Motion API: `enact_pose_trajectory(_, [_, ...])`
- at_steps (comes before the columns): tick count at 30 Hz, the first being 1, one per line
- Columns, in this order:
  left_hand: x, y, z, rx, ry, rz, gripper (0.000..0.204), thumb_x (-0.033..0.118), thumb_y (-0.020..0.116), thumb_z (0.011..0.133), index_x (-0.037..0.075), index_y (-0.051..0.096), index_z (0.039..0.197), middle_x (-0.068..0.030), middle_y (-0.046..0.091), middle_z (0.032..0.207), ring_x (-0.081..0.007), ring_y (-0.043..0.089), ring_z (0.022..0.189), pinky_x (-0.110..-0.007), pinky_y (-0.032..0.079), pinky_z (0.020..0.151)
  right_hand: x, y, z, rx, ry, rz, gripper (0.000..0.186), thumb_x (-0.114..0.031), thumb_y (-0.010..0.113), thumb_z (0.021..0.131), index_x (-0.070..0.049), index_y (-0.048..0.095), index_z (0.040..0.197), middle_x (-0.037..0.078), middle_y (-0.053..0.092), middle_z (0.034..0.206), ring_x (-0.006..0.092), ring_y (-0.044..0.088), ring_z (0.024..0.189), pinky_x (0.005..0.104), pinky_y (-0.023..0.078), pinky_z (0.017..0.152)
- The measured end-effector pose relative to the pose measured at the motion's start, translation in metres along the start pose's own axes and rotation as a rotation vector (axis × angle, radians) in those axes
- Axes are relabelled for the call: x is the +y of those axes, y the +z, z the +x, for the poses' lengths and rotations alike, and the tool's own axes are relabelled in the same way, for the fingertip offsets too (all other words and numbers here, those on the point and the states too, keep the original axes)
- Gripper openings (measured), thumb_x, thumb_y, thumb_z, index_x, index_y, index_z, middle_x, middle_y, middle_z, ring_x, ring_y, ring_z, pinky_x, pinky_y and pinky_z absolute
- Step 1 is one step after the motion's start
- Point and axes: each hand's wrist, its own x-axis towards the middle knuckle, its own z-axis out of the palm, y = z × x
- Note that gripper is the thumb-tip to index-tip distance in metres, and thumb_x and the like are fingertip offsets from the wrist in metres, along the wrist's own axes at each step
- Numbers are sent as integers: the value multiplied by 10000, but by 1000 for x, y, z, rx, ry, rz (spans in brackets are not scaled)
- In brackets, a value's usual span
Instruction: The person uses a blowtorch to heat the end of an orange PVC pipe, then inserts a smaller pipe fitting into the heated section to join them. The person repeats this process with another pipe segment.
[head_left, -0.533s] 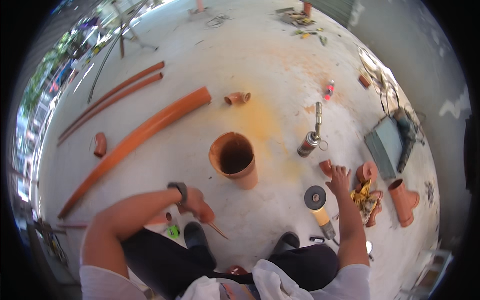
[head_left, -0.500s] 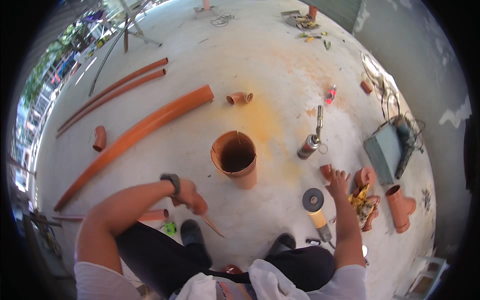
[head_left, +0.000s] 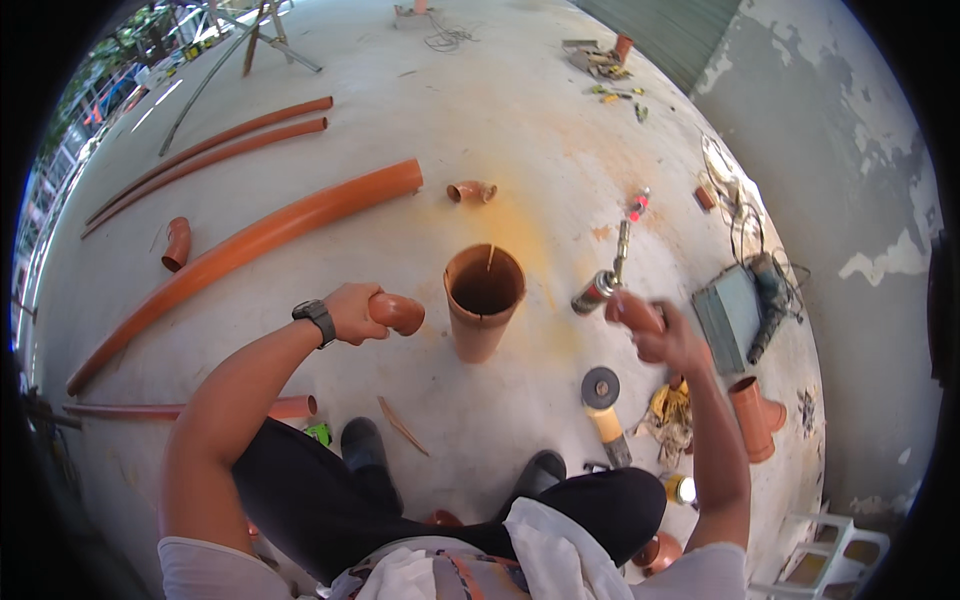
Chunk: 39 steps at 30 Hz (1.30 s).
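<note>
The step in hand seems to be handling two fittings: the left hand (head_left: 355,314) has its grip clamped on a glossy orange-brown curved plastic elbow (head_left: 400,315), left of the upright, slit-topped orange plastic pipe (head_left: 478,337); the right hand (head_left: 672,342) clasps a smooth orange-brown plastic fitting (head_left: 637,312), shape blurred, right of it. Moving either inward calls for clearing that pipe.

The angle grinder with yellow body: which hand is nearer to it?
Right. In the picture, the right hand, holding an orange fitting, is above and right of the angle grinder; the left hand, holding an orange elbow, is farther off, to its left.
</note>
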Motion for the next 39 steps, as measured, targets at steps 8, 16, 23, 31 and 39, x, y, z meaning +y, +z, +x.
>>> enact_pose_trajectory(8, [59, -13, -24, -56, -95, -217, 628, 367, 927, 745, -57, 686, 1140, -112, 734, 817, -187, 726, 628, -333, 601, 608, -75, 42, 116, -255, -20, 46, 539, -200, 866, 854, 18, 661, 1302, 62, 673, 866, 156, 638, 693, 304, 541, 592])
enact_pose_trajectory(16, [74, 18, -28, 53, -218, -531, 544, 349, 904, 809, -31, 719, 1151, -95, 737, 935, -166, 731, 751, -333, 608, 622, -89, 72, 136, -419, 73, 187, 480, -174, 869, 835, 20, 687, 1235, 50, 637, 802, 146, 611, 648, 308, 507, 526])
enact_pose_trajectory(23, [79, 31, -25, 30, -250, -645, 509, 335, 885, 835, -15, 722, 1167, -60, 704, 945, -139, 687, 785, -334, 607, 686, -97, 72, 121, -363, 50, 80, 457, -213, 861, 831, 20, 713, 1195, 67, 663, 803, 149, 640, 637, 307, 521, 528])
enact_pose_trajectory(31, [74, 33, -22, 119, -208, -554, 489, 343, 883, 845, -24, 719, 1124, -58, 720, 918, -137, 681, 784, -317, 571, 650, -109, 87, 82, -222, 68, -36, 492, -273, 858, 823, 28, 720, 1188, 73, 708, 759, 166, 695, 597, 309, 552, 541])
enact_pose_trajectory(39, [73, 35, -25, 104, -182, -565, 491, 370, 882, 838, -22, 729, 1090, -73, 733, 888, -144, 682, 741, -322, 562, 669, -135, 99, 56, -117, -160, -303, 430, -299, 809, 811, 51, 732, 1047, 167, 738, 807, 275, 725, 675, 391, 579, 638])
